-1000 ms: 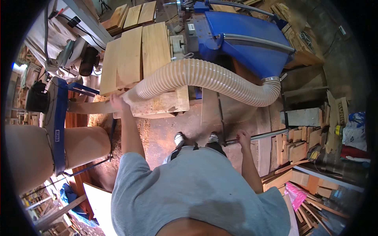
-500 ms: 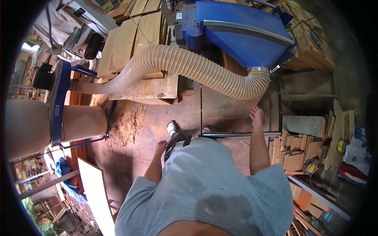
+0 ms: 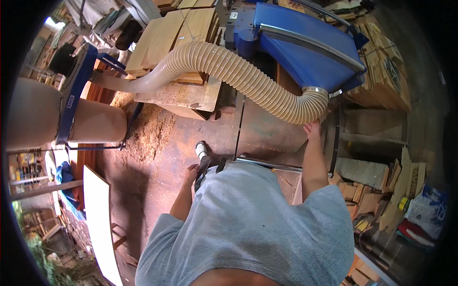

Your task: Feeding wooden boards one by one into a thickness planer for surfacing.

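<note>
A ribbed hose (image 3: 243, 78) arches from the metal collar (image 3: 315, 90) of a blue machine (image 3: 307, 43) leftward to a blue dust collector (image 3: 78, 83). My right hand (image 3: 312, 128) reaches up under the hose's right bend with its fingers extended, at or just below the hose; contact is unclear. My left hand (image 3: 191, 172) hangs beside my left thigh, its fingers loosely curled, with nothing visible in them. Below my right hand lies a metal bar (image 3: 272, 165) of a low frame, partly hidden by my body.
Boards (image 3: 167, 35) lie stacked behind the hose, on a wooden block (image 3: 179, 97). More timber (image 3: 381, 76) and offcuts (image 3: 360, 195) fill the right side. A white panel (image 3: 100, 224) leans at lower left, and sawdust (image 3: 143, 133) covers floor beside the collector.
My left hand has let go of the hose and dropped to my side. My right hand has left the metal bar and risen to the hose's right bend. The view has shifted.
</note>
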Action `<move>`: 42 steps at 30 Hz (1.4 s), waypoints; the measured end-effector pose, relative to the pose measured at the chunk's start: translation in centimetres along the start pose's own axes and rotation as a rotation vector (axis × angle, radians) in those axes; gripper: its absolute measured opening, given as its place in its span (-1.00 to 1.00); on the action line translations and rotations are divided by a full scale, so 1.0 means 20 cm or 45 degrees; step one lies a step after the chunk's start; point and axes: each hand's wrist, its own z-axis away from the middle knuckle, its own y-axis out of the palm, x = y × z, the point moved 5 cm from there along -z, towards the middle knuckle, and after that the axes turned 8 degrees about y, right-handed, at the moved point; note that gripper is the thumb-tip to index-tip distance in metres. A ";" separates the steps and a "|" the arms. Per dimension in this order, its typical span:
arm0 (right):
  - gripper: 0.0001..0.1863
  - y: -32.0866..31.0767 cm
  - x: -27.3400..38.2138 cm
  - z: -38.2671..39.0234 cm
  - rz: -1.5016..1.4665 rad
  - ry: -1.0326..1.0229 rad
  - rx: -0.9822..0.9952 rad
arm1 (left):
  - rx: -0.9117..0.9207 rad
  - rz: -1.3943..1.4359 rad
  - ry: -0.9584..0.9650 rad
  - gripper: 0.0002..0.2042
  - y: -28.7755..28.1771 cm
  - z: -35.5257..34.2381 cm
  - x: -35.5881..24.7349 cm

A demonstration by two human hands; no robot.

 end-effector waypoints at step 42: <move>-0.43 0.18 0.23 -0.05 0.613 -0.193 0.105 | -0.023 -0.134 0.037 -0.66 -0.07 0.04 0.15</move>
